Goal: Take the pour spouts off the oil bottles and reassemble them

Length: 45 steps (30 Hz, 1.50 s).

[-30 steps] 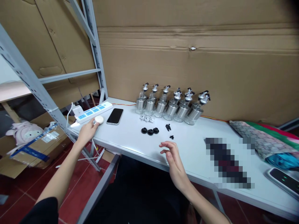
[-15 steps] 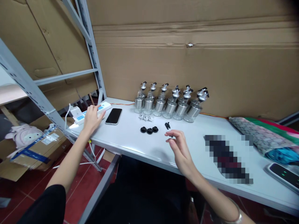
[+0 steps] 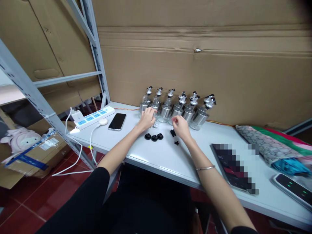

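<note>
My left hand (image 3: 147, 118), fingers stretched forward and slightly bent, is over small clear round pieces (image 3: 156, 124) in front of the bottles; it partly covers them. My right hand (image 3: 180, 126) has curled fingers near the front of a steel-sleeved glass bottle (image 3: 177, 112); what they hold, if anything, is hidden. Several such bottles stand in two rows, many topped with a silver pour spout (image 3: 171, 93) with black tips. Between my hands lie black round stoppers (image 3: 154, 137). Small black parts (image 3: 173, 132) and another small black piece (image 3: 176, 143) lie beside my right hand.
Left on the white table (image 3: 146, 154) are a phone (image 3: 117, 121) and a power strip (image 3: 95, 118) with a corded white charger (image 3: 103, 122). To the right lie a dark screened device (image 3: 225, 164), patterned fabric bags (image 3: 263, 146) and a lit panel (image 3: 292, 188). Cardboard (image 3: 170, 65) stands behind.
My left hand has left the power strip and moved right to the clear pieces. My right hand has moved forward towards the bottles, and its fingers have curled in.
</note>
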Motion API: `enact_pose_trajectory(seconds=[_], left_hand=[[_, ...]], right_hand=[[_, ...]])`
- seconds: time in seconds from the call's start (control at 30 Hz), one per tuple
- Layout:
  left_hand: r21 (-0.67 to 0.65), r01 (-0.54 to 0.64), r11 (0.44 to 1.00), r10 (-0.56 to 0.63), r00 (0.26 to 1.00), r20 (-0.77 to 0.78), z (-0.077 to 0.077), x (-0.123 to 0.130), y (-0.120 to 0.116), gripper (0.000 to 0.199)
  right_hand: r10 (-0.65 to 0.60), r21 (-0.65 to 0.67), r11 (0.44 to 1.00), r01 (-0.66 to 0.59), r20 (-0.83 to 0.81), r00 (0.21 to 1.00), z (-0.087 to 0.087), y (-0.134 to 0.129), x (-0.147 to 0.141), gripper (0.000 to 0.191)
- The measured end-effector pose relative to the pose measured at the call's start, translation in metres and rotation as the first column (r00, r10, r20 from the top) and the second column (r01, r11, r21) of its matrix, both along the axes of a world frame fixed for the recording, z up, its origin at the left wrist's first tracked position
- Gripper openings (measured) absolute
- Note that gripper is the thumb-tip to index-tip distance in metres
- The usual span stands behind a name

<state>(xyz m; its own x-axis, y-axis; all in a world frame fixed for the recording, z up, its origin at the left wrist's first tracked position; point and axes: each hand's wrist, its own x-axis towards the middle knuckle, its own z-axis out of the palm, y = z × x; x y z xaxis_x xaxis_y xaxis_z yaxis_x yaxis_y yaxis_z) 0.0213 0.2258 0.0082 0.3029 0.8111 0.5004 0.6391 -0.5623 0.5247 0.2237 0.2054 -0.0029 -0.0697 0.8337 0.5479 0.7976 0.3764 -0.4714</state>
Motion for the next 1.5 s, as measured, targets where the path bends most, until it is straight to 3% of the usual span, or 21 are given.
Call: enact_pose_trajectory(seconds=[0.1,0.17,0.3,0.43,0.57,0.77,0.97,1.13,1.27,1.37,1.43,1.5], left_hand=[[-0.059,-0.171,0.984,0.178,0.971,0.161,-0.016,-0.008,0.013,0.048],[-0.120,-0.224,0.967,0.247,0.939,0.240,-0.025,-0.014,0.019,0.063],[-0.234,-0.163,0.959,0.234,0.919,0.317,-0.039,-0.019,0.032,0.078],[-0.258,-0.081,0.963,0.171,0.922,0.347,-0.046,-0.021,0.040,0.087],[-0.256,-0.081,0.963,0.168,0.925,0.341,-0.049,-0.021,0.037,0.088],[-0.122,-0.205,0.971,0.235,0.912,0.337,-0.038,-0.004,0.012,0.068],[0.112,-0.124,0.986,0.081,0.943,0.324,-0.021,0.014,-0.013,0.050],[0.191,-0.074,0.979,-0.001,0.931,0.366,-0.020,0.023,-0.014,0.050],[0.183,-0.086,0.979,-0.005,0.895,0.446,-0.016,0.041,-0.012,0.056],[0.172,-0.038,0.984,-0.050,0.878,0.476,-0.004,0.058,-0.018,0.074],[0.148,0.014,0.989,-0.086,0.867,0.491,0.005,0.067,-0.026,0.084],[0.095,0.080,0.992,-0.117,0.859,0.499,0.012,0.071,-0.037,0.082]], right_hand=[[-0.028,-0.005,1.000,0.028,0.006,1.000,-0.012,0.002,0.012,0.023],[-0.046,-0.004,0.999,0.046,-0.005,0.999,-0.014,0.005,0.018,0.023],[-0.058,-0.019,0.998,0.057,-0.036,0.998,-0.016,0.013,0.025,0.026],[-0.025,-0.059,0.998,0.021,-0.074,0.997,-0.019,0.017,0.023,0.030],[-0.075,-0.034,0.997,0.070,-0.172,0.982,-0.005,0.023,0.018,0.034],[-0.266,0.027,0.955,0.297,-0.369,0.891,0.036,0.056,0.009,0.046],[-0.312,-0.035,0.939,0.341,-0.503,0.806,0.042,0.085,0.002,0.031],[-0.214,0.074,0.942,0.326,-0.614,0.760,0.059,0.076,-0.001,0.026],[-0.061,0.242,0.924,0.297,-0.673,0.737,0.076,0.044,-0.010,0.028],[0.048,0.332,0.907,0.258,-0.693,0.719,0.084,0.015,-0.022,0.030],[0.139,0.372,0.907,0.200,-0.709,0.691,0.087,-0.004,-0.031,0.031],[0.294,0.385,0.922,0.026,-0.746,0.597,0.090,-0.021,-0.040,0.033]])
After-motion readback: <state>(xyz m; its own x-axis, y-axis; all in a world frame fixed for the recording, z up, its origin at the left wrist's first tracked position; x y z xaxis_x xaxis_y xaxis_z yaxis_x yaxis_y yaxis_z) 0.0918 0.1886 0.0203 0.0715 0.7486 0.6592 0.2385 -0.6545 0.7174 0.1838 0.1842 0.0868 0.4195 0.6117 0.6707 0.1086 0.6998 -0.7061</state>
